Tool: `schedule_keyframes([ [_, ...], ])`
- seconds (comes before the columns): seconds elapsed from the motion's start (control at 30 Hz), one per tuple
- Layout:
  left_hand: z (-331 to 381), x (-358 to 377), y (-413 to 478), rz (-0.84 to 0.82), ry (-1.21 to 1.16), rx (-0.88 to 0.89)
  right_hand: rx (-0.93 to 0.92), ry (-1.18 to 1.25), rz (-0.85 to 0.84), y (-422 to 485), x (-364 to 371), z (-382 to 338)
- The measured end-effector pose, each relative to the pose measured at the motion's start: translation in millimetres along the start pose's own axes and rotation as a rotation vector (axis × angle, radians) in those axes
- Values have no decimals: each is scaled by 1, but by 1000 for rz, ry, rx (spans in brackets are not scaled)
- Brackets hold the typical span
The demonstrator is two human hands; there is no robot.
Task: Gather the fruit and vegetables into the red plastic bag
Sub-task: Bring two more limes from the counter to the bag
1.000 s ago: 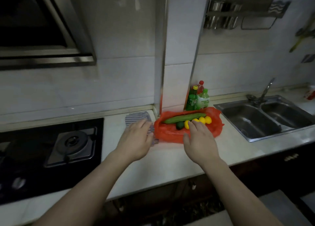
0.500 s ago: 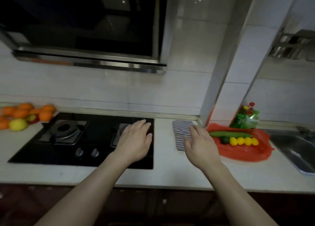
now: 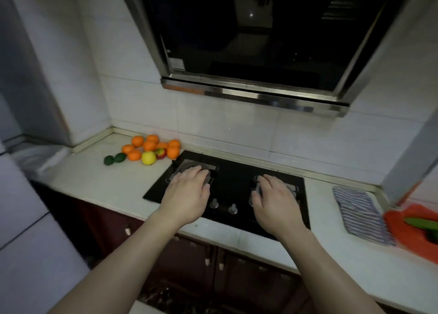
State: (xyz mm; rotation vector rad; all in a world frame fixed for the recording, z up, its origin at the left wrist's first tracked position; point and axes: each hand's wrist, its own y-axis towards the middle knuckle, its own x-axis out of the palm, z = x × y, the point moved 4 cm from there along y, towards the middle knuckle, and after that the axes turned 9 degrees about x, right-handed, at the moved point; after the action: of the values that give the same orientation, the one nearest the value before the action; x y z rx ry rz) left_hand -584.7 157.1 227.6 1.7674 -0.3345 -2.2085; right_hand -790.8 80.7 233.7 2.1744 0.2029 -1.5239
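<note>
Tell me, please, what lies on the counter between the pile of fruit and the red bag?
In the head view: the black gas hob, with the left hand and right hand over it, then the striped cloth beside the red bag.

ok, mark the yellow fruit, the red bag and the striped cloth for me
yellow fruit (image 3: 148, 157): head view, middle of its skin.
red bag (image 3: 407, 242): head view, bare plastic towards its near edge.
striped cloth (image 3: 360, 213): head view, centre of the fabric.

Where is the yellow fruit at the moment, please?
In the head view, the yellow fruit lies on the counter at far left, against the oranges, left of the hob.
</note>
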Motion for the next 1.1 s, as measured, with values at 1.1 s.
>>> schedule_keyframes([
  [1.1,-408,-61,44,-2,153,-415,-437,172,-132,264,210,-346],
])
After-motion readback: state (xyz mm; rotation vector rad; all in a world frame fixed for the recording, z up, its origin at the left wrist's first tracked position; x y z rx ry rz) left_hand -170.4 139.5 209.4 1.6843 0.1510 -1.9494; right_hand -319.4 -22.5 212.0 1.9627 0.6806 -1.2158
